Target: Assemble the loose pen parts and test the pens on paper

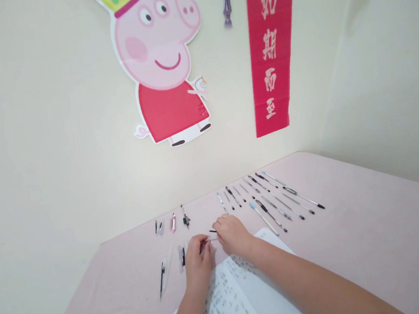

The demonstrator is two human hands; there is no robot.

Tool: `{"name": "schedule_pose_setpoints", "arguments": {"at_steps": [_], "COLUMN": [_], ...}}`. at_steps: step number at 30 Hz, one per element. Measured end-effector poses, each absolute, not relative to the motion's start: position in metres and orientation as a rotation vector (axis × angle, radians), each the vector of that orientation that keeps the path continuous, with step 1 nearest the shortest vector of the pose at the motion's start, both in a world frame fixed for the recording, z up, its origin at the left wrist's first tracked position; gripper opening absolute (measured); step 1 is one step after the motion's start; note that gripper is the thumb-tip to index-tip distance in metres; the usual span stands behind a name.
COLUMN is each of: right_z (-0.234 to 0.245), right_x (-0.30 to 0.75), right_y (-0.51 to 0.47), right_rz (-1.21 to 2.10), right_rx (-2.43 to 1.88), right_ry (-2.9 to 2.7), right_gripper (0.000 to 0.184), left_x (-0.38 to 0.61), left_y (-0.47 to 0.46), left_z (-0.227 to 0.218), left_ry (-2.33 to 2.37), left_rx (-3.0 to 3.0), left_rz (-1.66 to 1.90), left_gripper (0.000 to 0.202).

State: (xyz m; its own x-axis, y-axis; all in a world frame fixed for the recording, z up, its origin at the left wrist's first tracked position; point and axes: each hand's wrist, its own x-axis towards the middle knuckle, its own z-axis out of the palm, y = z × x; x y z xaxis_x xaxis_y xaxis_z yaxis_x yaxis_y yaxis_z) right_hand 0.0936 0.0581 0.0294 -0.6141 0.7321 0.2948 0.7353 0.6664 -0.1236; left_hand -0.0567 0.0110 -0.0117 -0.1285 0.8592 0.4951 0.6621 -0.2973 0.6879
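My left hand [197, 263] is closed, its fingertips pinched on a clear pen barrel [212, 237] that spans the small gap to the other hand. My right hand [233, 234] has its fingers curled at the far end of that barrel. A short black pen part [213, 231] sticks out from the right fingers. Both hands are just above the far edge of an open notebook [225, 295] with handwriting. Close to the left hand lie clear and black pen pieces [181, 255]. Further left is a dismantled pen [162, 280] with a black part. The fingers hide much of what is held.
Several pens [269, 215] lie in two slanting rows at the right back of the pink-covered table [367, 241]. A pink-and-white pen piece [173, 222] and dark pen parts [185, 218] lie at the left back. The wall [65, 140] rises behind the table's far edge.
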Motion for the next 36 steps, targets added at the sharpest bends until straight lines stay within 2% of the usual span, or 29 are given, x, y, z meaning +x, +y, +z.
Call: {"name": "schedule_pose_setpoints", "arguments": {"at_steps": [14, 36], "right_z": [0.066, 0.067], "right_x": [0.132, 0.123], "right_y": [0.069, 0.059], "right_rz": [0.168, 0.160], "right_rx": [-1.028, -0.928], "right_ry": [-2.690, -2.647], "right_gripper": [0.022, 0.031], "left_x": [-0.056, -0.054], "left_y": [0.010, 0.006], "left_z": [-0.011, -0.001], "left_ry": [1.739, 1.679], "left_rx": [1.894, 2.025], "left_rz": [1.377, 1.332], "left_gripper": [0.014, 0.010]}}
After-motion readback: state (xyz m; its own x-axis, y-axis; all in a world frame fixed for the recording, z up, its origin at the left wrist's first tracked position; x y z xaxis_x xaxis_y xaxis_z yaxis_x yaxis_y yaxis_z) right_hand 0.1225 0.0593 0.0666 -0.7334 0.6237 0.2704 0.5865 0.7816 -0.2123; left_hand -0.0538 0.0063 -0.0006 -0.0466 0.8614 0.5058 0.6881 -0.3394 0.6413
